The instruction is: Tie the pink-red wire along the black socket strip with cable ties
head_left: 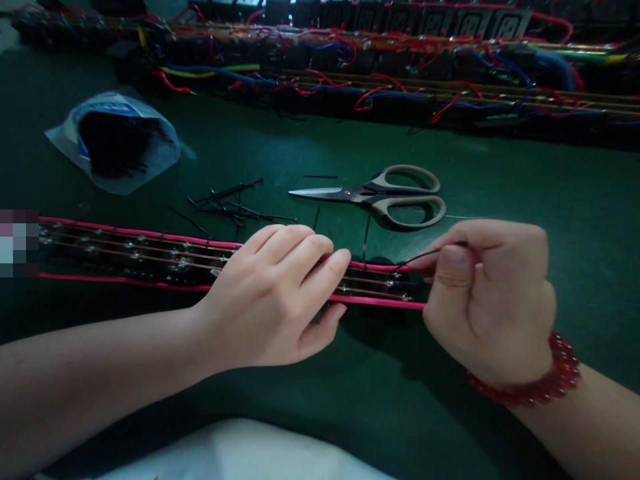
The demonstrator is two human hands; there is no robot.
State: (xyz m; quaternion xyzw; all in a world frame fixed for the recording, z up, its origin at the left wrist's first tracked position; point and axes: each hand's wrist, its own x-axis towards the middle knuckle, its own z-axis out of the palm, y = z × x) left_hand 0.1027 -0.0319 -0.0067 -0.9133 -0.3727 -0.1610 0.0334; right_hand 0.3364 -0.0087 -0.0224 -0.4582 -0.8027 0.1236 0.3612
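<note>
A long, narrow black strip of sockets (155, 257) lies across the green table, with copper-coloured rails and soldered joints along it. Red wires (125, 233) run along both of its long edges. My left hand (275, 293) lies over the strip's middle, its fingers and thumb wrapped round it. At the strip's right end, my right hand (495, 300) is closed, pinching a thin black cable tie (423, 255) that reaches down to the upper red wire. Another black tie (367, 240) stands out from the strip between my hands.
Scissors (350, 193) lie just beyond the strip, blades pointing left. Loose black cable ties (235, 207) are scattered left of them. An open clear bag (120, 143) of black ties sits at the far left. Wired socket strips (400, 83) line the table's back.
</note>
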